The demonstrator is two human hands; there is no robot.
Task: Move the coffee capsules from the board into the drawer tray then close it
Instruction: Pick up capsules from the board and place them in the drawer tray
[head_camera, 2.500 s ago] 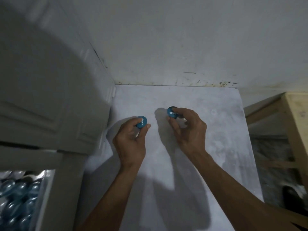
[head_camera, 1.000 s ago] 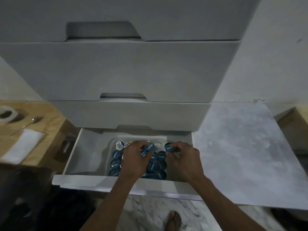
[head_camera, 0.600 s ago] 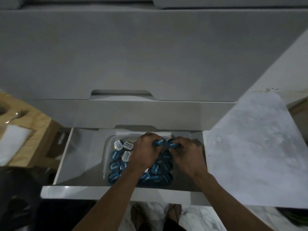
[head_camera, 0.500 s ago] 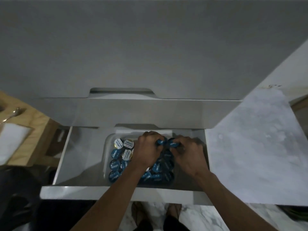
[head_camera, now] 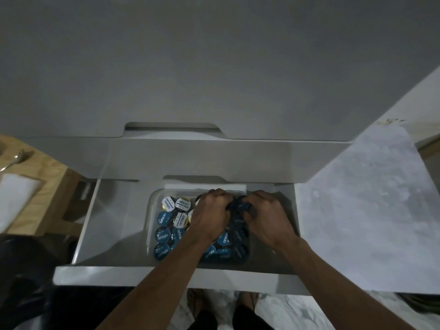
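Since the earlier frames both your hands have sunk lower into the clear plastic tray (head_camera: 152, 210) — the two capsules you carried over from the grey marble board (head_camera: 357, 210) are now down among the pile. Your left hand (head_camera: 209, 215) is knuckles-up with fingers curled under, over the tray's back middle; whatever its grip has is hidden beneath it, so you can't tell if it still holds a capsule. Your right hand (head_camera: 266, 217) sits just beside it, fingers curled, its grip pinching a dark blue round coffee capsule (head_camera: 242, 206) between the two hands at the tray's far edge. Blue-lidded and white-lidded coffee capsules (head_camera: 164, 219) fill the tray, white ones toward the back left. The tray sits in the right half of the open white drawer (head_camera: 114, 222), which is pulled well out under the closed grey drawer fronts (head_camera: 214, 67). Board lies right of the drawer, bare where visible. Far left — a wooden bench (head_camera: 47, 177) with a metal spoon (head_camera: 13, 160) and a white folded cloth (head_camera: 14, 194).
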